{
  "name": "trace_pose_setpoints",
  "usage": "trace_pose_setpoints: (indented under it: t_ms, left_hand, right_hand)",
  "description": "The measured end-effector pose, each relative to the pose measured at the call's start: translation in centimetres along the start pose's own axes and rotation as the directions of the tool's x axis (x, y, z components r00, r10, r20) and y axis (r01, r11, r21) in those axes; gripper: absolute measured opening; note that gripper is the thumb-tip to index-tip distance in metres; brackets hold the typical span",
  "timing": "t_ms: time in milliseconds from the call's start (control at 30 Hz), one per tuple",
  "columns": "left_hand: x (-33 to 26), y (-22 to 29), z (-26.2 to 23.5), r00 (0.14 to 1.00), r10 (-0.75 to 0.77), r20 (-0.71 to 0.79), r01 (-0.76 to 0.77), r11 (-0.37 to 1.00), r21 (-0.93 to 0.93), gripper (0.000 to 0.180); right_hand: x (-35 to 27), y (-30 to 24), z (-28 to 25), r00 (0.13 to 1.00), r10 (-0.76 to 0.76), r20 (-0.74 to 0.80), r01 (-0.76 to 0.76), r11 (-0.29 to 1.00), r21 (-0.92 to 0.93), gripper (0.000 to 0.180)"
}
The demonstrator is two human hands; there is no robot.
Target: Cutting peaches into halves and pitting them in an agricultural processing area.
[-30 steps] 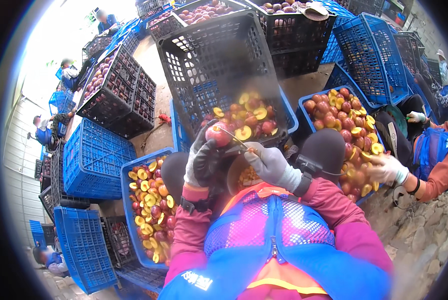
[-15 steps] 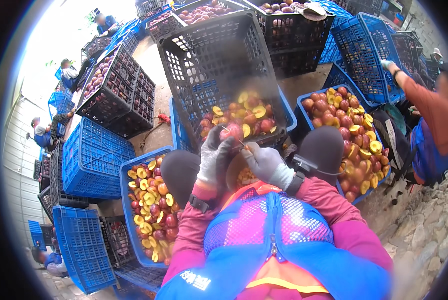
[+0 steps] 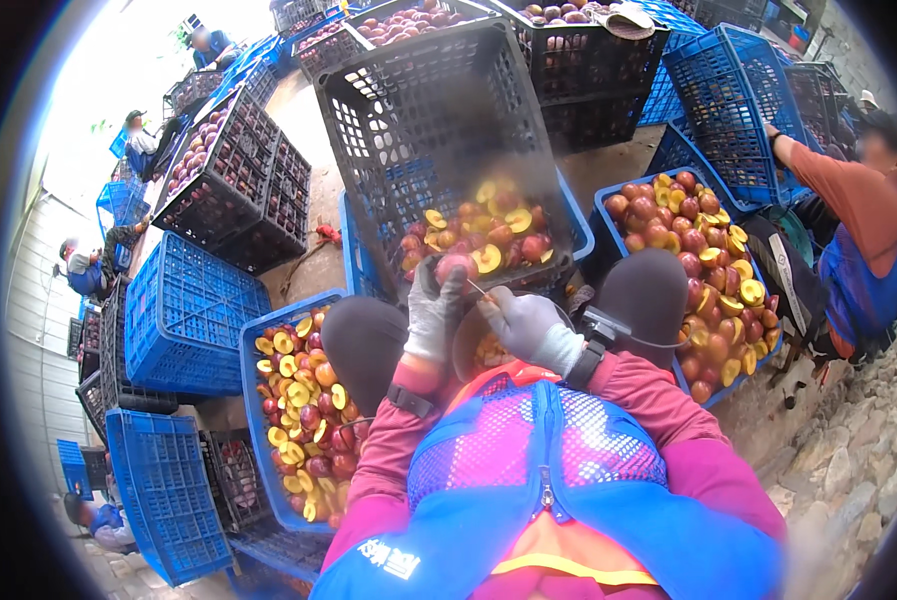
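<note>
My gloved left hand (image 3: 433, 312) is closed around a red plum (image 3: 456, 268). In my right hand (image 3: 530, 326), also gloved, is a small knife (image 3: 477, 288), its thin blade pointing at the plum; whether it has cut in is too small to tell. Both hands are over my lap, at the near edge of a tilted black crate (image 3: 418, 95) holding whole and halved plums (image 3: 498, 225). Partly hidden below my hands is a round container (image 3: 461, 352) with small pale-brown pieces inside.
Blue crates of cut plums flank my knees, one on the left (image 3: 251, 400) and one on the right (image 3: 600, 215). Black crates (image 3: 218, 230) stacked with plums and blue crates (image 3: 183, 310) stand around. A co-worker (image 3: 868, 230) sits at right, reaching to a blue crate (image 3: 733, 110).
My left hand and the plum have shifted slightly, and the wrist has turned a little. My right hand has moved slightly left. The co-worker's reaching arm at right has changed position.
</note>
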State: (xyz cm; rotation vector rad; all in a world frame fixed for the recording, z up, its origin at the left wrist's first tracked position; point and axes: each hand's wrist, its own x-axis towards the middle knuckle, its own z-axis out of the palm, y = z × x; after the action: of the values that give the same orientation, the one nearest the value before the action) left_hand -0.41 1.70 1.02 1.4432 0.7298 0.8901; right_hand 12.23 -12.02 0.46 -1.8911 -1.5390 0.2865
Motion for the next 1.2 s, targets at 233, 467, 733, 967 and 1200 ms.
trace_pose_setpoints:
  t_ms: [233,467,733,967,1200]
  left_hand:
    - [-0.7,-3.9,-3.4,0.792,-0.487,0.368,0.609,0.590,-0.530,0.051]
    - [0.8,3.0,-2.3,0.854,-0.454,0.254,0.509,0.629,-0.588,0.058]
    - [-3.4,1.4,2.5,0.969,0.059,0.240,-0.101,0.981,0.167,0.050]
    - [-4.3,-3.5,3.9,0.992,-0.039,0.122,0.000,0.953,0.303,0.052]
    - [-3.4,-6.0,2.0,0.906,0.125,0.405,-0.154,0.987,0.040,0.041]
  right_hand:
    - [-1.0,1.5,-0.4,0.995,-0.072,0.071,0.080,0.991,-0.111,0.039]
    - [-1.4,4.3,-1.4,0.973,0.042,-0.226,0.046,0.928,0.370,0.044]
    - [1.0,-0.4,-3.0,0.878,0.398,0.267,-0.385,0.253,0.888,0.037]
    - [0.0,0.7,0.2,0.842,0.540,0.001,-0.320,0.497,0.807,0.030]
    - [0.1,1.0,0.2,0.935,0.241,-0.261,-0.103,0.886,0.452,0.032]
